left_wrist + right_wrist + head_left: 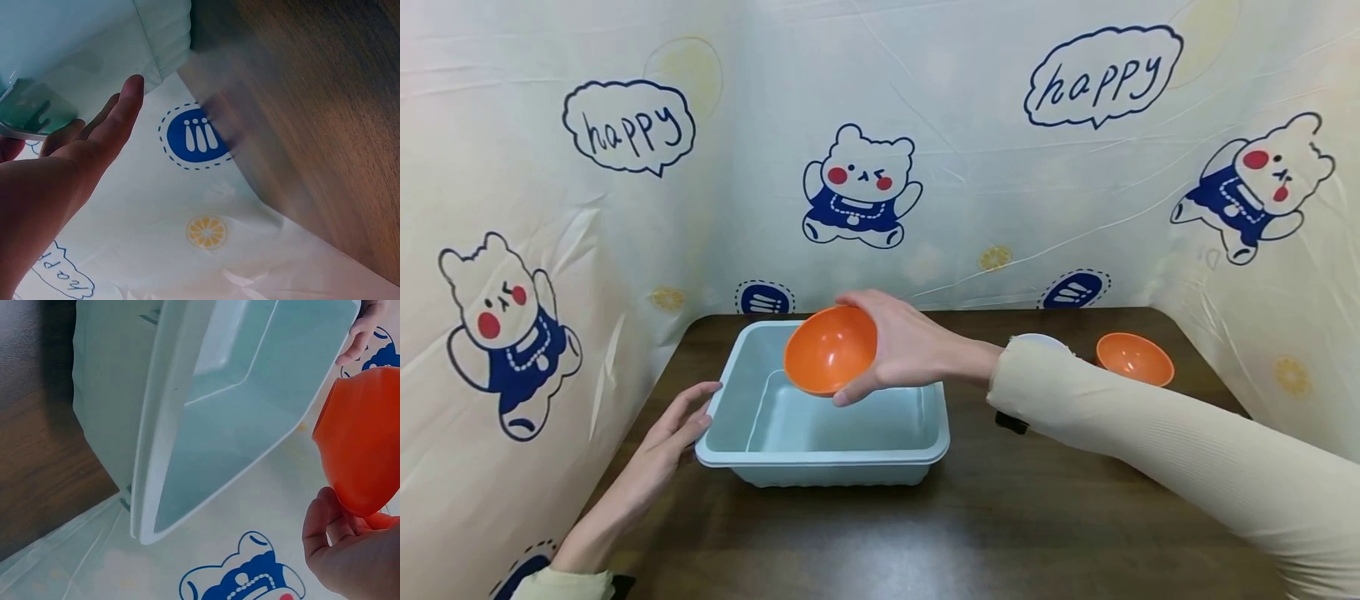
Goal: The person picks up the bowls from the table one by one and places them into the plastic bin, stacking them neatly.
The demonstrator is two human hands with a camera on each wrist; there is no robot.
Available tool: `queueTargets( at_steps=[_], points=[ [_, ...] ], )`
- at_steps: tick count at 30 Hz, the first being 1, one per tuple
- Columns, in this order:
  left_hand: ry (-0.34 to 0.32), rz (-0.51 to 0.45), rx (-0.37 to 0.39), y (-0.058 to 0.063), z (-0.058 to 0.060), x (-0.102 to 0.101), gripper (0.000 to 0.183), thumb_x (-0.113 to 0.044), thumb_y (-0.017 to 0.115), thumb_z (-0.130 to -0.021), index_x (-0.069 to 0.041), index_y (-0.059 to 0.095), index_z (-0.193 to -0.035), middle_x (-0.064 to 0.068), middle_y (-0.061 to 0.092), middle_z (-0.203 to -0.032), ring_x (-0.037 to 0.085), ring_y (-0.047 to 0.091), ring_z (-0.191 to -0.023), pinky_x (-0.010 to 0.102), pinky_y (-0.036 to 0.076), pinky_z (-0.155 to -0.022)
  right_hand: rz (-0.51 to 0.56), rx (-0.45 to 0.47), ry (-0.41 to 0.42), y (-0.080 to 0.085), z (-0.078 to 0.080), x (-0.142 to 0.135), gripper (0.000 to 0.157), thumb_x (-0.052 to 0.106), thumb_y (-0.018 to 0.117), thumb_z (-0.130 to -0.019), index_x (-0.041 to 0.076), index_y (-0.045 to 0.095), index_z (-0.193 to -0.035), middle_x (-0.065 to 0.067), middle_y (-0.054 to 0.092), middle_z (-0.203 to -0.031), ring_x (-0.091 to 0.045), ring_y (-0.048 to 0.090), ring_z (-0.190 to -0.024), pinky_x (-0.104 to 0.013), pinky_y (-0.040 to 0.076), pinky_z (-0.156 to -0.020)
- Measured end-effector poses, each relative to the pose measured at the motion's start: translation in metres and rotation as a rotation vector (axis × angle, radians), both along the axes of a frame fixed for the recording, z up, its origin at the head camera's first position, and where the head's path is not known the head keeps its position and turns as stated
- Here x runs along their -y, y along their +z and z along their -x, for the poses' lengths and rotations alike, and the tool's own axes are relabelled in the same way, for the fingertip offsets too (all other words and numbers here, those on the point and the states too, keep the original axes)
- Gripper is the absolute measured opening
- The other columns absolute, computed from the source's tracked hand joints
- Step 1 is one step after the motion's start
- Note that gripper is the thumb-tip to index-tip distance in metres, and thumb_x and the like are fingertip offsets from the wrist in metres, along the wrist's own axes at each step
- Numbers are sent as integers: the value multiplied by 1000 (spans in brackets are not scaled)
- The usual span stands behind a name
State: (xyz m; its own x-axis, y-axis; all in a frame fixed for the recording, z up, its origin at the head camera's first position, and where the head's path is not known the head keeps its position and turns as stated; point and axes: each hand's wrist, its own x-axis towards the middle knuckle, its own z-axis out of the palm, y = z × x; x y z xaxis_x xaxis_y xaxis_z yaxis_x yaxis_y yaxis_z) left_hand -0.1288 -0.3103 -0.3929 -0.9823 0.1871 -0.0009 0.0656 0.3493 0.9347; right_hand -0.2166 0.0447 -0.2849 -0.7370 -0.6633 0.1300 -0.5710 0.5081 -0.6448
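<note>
My right hand point(904, 348) grips an orange bowl point(829, 350) by its edge, thumb at the front and fingers at the back. The bowl hangs tilted over the pale blue-green basin point(831, 457), and its inside shows in the head view. In the right wrist view the bowl point(365, 437) appears beyond the basin's rim, its smooth outer side in sight. At the basin's left side my left hand point(670, 437) touches the rim. The left wrist view shows a straight finger lying along the basin's outer wall point(106, 56).
A second orange bowl point(1135, 358) stands at the table's right rear. Beside it a white rim point(1043, 340) shows, mostly hidden by the right sleeve point(1120, 408). The dark wooden table point(865, 537) is bordered by a printed curtain point(970, 175) at the back and sides.
</note>
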Motion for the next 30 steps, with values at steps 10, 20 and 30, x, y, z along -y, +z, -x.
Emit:
queueTargets(
  at_steps=[10,20,30],
  points=[
    [-7,2,-1,3,0,-1,52,-26,39,-116,-5,23,-161,33,34,-162,-6,55,-118,27,53,-86,-11,0,13,-2,4,12,99,51,91,-68,16,47,-150,5,54,-138,-11,51,-117,-31,54,-84],
    [-1,4,-8,1,-1,0,51,-24,38,-116,-5,23,-161,33,33,-162,-7,54,-118,27,53,-86,-25,27,37,-12,10,27,101,52,91,-70,15,47,-152,4,54,-137,-12,50,-118,-34,53,-87],
    [-10,-7,-15,1,-1,0,51,-23,38,-116,-4,23,-161,33,34,-161,-2,57,-115,27,53,-86,-52,29,28,-16,15,41,103,56,89,-70,14,45,-154,5,53,-134,-11,49,-116,-34,52,-87]
  ],
)
